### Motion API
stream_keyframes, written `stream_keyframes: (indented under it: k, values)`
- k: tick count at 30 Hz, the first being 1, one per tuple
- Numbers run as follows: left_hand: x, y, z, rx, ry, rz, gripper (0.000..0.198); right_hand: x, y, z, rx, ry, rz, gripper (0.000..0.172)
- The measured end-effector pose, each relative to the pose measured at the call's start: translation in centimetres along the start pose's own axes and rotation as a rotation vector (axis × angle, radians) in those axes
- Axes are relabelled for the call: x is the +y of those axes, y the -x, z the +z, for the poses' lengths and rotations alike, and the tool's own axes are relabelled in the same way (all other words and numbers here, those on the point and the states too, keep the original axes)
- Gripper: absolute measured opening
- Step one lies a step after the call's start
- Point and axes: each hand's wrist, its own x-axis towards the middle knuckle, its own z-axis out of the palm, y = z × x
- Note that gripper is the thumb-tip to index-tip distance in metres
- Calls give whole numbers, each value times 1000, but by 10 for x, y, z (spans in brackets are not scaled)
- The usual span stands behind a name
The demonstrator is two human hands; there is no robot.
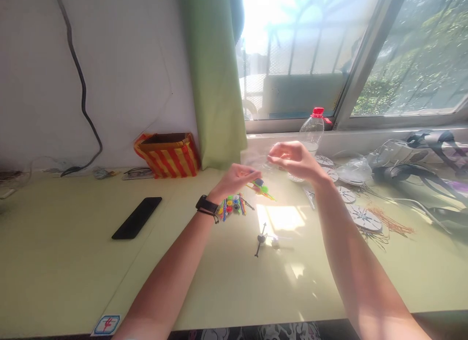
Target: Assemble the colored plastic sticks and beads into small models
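My left hand [239, 178] is closed in a pinch at what looks like a thin clear plastic bag [256, 159], its outline faint in the glare. Just below those fingertips are blue, green and yellow small plastic pieces [263, 188]; whether they are inside the bag I cannot tell. My right hand [290, 159] is raised to the right, fingers pinched together, and what they hold is lost in the light. Near my left wrist lies a group of colourful small round pieces and sticks [232, 206]. A dark small spindle with pointed arms [261, 238] rests nearer me on the table.
A black phone [137, 218] lies left, below a red-and-yellow striped box [170, 155]. A clear bottle with a red cap [312, 130] stands by the window. White patterned discs [363, 218], copper-coloured wires [391, 220] and black straps [398, 179] spread across the right side.
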Motion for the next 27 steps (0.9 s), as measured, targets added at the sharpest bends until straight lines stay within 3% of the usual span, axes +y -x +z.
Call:
stream_keyframes:
  k: [6, 11, 14, 17, 19, 22, 27]
  values:
    - [7, 2, -11, 64, 6, 36, 35, 2, -1, 3, 17, -55, 55, 41]
    - [-1, 2, -23, 108, -15, 8, 43, 5, 2, -2, -140, 115, 140, 54]
    - [-8, 2, -34, 189, -46, -37, 44, 5, 6, -5, -407, 304, 291, 55]
    - [-11, 2, -42, 297, -97, -80, 43, -2, 6, 7, -780, 417, 355, 39]
    - [-11, 2, -44, 332, -75, -99, 44, -11, 4, 27, -997, 412, 314, 43]
    - [-8, 2, -43, 266, 21, -113, 45, -25, 3, 68, -1161, 452, 235, 48]
    - [-6, 2, -42, 311, -17, -81, 41, -38, 11, 130, -1461, 634, 329, 40]
